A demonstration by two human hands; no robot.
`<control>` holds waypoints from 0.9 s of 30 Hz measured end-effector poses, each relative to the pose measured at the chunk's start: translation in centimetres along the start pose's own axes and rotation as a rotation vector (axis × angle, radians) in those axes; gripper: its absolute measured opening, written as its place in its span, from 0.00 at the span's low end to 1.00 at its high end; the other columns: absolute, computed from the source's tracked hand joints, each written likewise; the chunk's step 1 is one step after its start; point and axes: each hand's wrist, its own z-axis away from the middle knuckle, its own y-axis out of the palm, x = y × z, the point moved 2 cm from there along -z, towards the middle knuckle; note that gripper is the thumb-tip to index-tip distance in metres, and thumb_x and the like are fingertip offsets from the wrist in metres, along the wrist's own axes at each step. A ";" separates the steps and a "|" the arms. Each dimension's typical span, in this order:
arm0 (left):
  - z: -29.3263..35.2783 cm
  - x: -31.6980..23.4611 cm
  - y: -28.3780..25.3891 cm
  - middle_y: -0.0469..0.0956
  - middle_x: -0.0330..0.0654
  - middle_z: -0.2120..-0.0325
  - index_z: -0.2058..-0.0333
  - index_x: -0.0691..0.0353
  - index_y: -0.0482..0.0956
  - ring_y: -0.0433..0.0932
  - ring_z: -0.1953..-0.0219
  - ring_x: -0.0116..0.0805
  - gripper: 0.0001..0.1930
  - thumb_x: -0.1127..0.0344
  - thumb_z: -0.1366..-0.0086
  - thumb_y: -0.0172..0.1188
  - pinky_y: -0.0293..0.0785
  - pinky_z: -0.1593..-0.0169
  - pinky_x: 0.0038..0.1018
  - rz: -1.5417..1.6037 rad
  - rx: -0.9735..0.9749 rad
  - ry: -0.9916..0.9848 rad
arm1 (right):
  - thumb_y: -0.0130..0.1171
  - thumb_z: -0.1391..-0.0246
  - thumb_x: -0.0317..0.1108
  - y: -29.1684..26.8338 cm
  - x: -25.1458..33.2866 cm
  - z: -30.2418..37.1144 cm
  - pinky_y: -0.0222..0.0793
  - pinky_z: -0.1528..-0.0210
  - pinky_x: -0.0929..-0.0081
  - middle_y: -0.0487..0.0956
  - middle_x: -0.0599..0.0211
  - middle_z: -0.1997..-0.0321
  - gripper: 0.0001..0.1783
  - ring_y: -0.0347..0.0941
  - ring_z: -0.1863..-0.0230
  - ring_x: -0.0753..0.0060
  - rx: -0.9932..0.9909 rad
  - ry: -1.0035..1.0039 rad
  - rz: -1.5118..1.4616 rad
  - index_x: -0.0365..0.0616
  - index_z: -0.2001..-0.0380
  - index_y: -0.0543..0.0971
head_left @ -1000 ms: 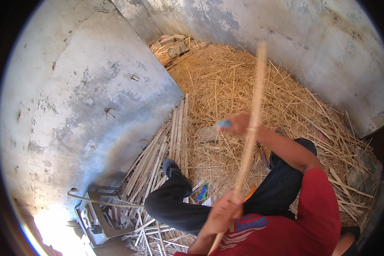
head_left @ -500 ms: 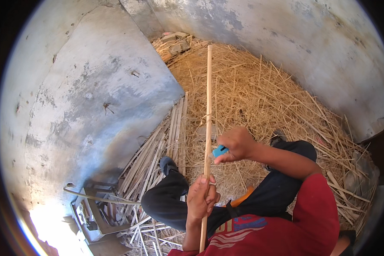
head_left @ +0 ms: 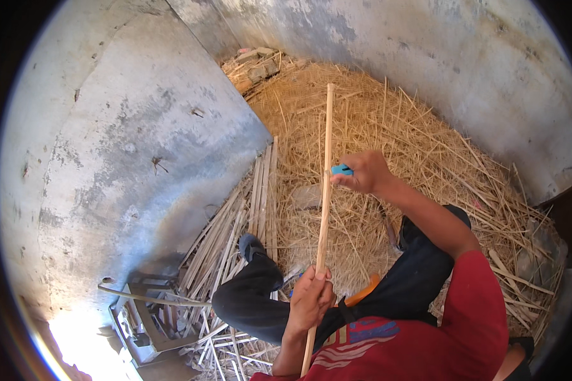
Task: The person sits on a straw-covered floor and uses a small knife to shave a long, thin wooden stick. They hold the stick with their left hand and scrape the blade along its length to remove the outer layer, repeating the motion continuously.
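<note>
A long, pale bamboo strip runs upward from my lap, its far end over the shavings. My left hand is closed around its lower part. In my right hand is a small blue-handled tool, held with the thumb beside the strip's upper half. The tool's working end is too small to make out. It sits against or very close to the strip's right side; I cannot tell which.
Bamboo shavings cover the floor. Split strips lie beside my left foot, near a metal-framed box. Worn walls stand left and behind, with broken bricks in the corner. An orange object lies by my lap.
My right hand and the blue-handled tool have moved up along the strip, away from me. The strip's far end has tilted right, and my left hand has shifted slightly right.
</note>
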 end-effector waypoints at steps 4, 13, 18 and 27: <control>0.6 0.5 0.7 0.55 0.30 0.89 0.62 0.59 0.65 0.50 0.91 0.19 0.10 0.60 0.26 0.40 0.52 0.82 0.19 0.020 0.004 -0.015 | 0.48 0.50 0.74 0.0 -3.5 -1.3 0.56 0.89 0.73 0.65 0.74 0.92 0.38 0.59 0.92 0.74 -0.124 0.012 0.071 0.50 0.91 0.70; 1.7 -0.1 0.0 0.54 0.30 0.89 0.63 0.58 0.64 0.50 0.90 0.19 0.10 0.60 0.26 0.39 0.51 0.81 0.19 0.004 -0.053 -0.002 | 0.48 0.50 0.73 0.5 4.2 1.8 0.58 0.88 0.73 0.68 0.74 0.92 0.34 0.62 0.92 0.75 0.077 -0.124 -0.101 0.52 0.79 0.80; 2.9 1.5 0.9 0.56 0.29 0.88 0.64 0.58 0.63 0.52 0.88 0.19 0.08 0.62 0.26 0.42 0.53 0.81 0.19 0.073 0.019 -0.117 | 0.48 0.51 0.74 -0.7 -6.1 -1.1 0.52 0.90 0.76 0.63 0.77 0.94 0.37 0.55 0.93 0.78 -0.053 0.238 0.021 0.52 0.89 0.74; 5.9 2.3 0.1 0.58 0.30 0.86 0.61 0.60 0.64 0.54 0.85 0.19 0.08 0.62 0.26 0.41 0.54 0.79 0.17 -0.005 0.023 -0.236 | 0.36 0.50 0.79 -2.8 -12.4 -0.5 0.51 0.90 0.74 0.60 0.74 0.94 0.43 0.56 0.92 0.75 -0.076 0.143 0.271 0.49 0.90 0.69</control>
